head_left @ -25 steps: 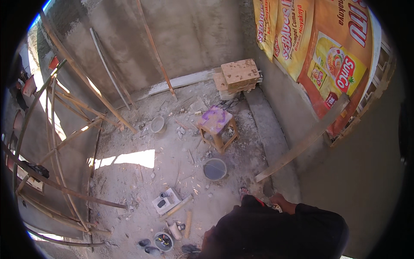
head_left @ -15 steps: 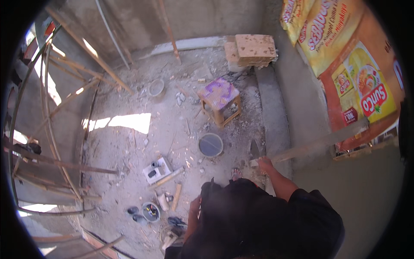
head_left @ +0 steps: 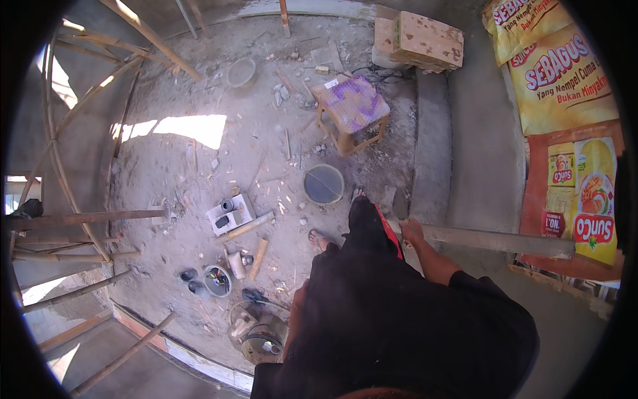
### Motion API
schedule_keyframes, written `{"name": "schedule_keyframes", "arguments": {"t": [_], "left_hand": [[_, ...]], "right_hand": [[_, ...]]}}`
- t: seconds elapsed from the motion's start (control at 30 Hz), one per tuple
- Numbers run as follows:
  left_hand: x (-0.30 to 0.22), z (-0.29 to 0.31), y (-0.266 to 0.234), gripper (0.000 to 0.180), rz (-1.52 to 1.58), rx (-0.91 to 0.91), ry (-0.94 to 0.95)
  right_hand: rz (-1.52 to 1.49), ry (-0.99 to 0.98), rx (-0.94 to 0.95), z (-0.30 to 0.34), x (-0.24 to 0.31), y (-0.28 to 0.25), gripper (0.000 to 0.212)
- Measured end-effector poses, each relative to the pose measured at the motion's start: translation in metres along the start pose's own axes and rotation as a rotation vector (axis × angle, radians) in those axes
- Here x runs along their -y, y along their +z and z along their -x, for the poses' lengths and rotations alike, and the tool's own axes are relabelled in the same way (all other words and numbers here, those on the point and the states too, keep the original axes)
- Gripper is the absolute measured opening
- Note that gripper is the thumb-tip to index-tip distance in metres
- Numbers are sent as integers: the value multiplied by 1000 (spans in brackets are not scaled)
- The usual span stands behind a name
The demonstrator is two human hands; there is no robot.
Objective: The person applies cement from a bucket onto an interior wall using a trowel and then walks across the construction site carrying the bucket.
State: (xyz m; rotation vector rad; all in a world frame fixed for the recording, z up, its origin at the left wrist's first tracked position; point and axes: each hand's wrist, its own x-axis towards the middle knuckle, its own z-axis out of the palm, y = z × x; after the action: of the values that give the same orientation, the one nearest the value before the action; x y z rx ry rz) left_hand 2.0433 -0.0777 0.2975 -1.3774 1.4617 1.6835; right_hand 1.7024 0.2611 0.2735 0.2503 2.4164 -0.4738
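My right hand [head_left: 412, 233] is closed around the near end of a long wooden plank [head_left: 495, 241] that runs out to the right, toward the wall. My left arm [head_left: 296, 318] hangs beside my dark clothing; its hand is too hidden for me to tell whether it holds anything. My foot in a sandal [head_left: 321, 239] stands on the dusty concrete floor, just left of my dark trouser leg. A round grey pan [head_left: 323, 184] sits on the floor a little ahead of my feet.
A wooden stool with a purple-smeared top [head_left: 351, 110] stands beyond the pan, with cardboard boxes [head_left: 419, 41] behind it. Bamboo poles [head_left: 86, 216] fence the left side. Small cans, a grey block [head_left: 229, 214] and tools litter the floor. Yellow-and-red printed banners [head_left: 571, 139] cover the right wall.
The view has tipped downward and nearer the floor. My right hand has come up from near my body to the plank's end and holds it.
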Motion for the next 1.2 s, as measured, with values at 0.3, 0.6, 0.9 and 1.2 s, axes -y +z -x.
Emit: {"name": "schedule_keyframes", "arguments": {"t": [0.3,0.6,0.9,1.2], "left_hand": [[-38,62,67,52,-63,-169,20],[-81,109,169,51,-39,-293,-66],[-64,109,251,51,92,-446,-57],[43,33,283,49,244,-576,147]], "right_hand": [[-58,-134,19,-174,160,-46,52],[-264,-279,-134,-353,297,-71,48],[-25,-309,228,-285,274,-30,55],[830,-1067,648,-205,129,-17,37]]}}
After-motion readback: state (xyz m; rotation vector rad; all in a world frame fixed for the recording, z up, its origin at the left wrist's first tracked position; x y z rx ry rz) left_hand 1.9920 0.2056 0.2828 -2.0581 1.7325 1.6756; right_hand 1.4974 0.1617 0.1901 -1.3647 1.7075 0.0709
